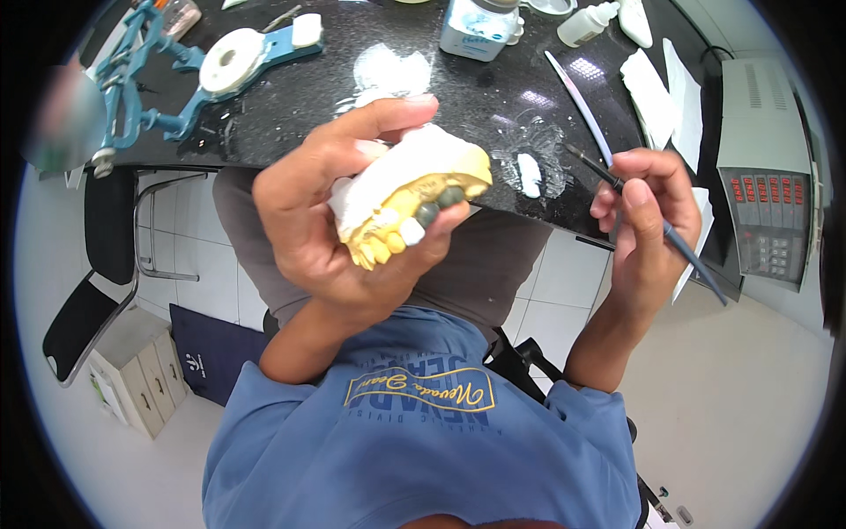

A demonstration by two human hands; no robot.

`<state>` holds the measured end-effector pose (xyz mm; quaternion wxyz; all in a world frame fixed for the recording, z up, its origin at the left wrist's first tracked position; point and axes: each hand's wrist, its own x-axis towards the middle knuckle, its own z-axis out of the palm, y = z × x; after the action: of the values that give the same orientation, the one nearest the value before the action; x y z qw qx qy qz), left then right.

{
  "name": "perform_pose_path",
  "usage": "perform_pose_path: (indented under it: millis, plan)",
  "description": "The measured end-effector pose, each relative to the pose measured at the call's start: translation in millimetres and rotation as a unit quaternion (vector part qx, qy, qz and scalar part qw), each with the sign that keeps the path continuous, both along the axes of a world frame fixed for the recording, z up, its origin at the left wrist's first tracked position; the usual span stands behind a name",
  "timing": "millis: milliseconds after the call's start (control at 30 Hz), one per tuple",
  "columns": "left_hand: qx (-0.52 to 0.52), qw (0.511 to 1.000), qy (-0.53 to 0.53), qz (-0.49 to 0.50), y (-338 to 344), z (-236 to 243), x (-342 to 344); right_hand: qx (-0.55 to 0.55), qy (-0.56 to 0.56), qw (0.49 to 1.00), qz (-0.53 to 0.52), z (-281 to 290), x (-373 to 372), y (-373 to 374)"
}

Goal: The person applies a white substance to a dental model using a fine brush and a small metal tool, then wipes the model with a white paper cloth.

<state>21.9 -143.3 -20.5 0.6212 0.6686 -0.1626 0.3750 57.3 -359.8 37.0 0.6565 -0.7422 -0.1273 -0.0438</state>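
My left hand (pixel 326 203) is closed around a dental cast (pixel 410 181), held up before my chest. The cast has a white plaster base and a yellow tooth row; two teeth are dark grey caps (pixel 426 214), and a white tooth (pixel 411 231) sits beside them. Between the thumb and fingers of my right hand (pixel 648 207) is a thin brush (pixel 674 236) with a dark handle, its tip pointing up and left, apart from the cast. Near that tip, a small heap of white paste (pixel 529 175) lies on the black tabletop (pixel 480 106).
A blue articulator (pixel 181 115) stands at the far left. At the back are a jar (pixel 480 31), a small white bottle (pixel 588 25) and white powder (pixel 392 70). A pale, slender tool (pixel 577 101) and tissue (pixel 648 97) lie right, near a control unit (pixel 767 176).
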Motion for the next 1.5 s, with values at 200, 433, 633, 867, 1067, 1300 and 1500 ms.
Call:
perform_pose_path:
  millis: [200,433,633,867,1067,1300,1500]
  plan:
    - [0.072,0.995,-0.012,0.067,4,-5,17,-0.003,0.101,0.989,0.112,-3,28,-1]
    - [0.152,0.985,-0.019,0.081,6,4,10,-0.079,0.021,0.992,0.093,36,23,-12]
    - [0.120,0.988,-0.038,0.085,4,-4,19,-0.007,0.066,0.992,0.109,9,24,-12]
    - [0.142,0.987,-0.045,0.062,-3,-9,21,-0.055,0.083,0.989,0.105,-14,10,-21]
    - [0.154,0.987,-0.030,0.047,-4,-9,21,-0.049,0.093,0.990,0.093,-16,9,-22]
    - [0.234,0.966,-0.046,0.096,-8,-11,23,-0.079,0.088,0.983,0.142,-14,15,-26]
    - [0.194,0.971,0.003,0.139,-21,-12,19,-0.088,0.088,0.979,0.161,-15,17,-28]
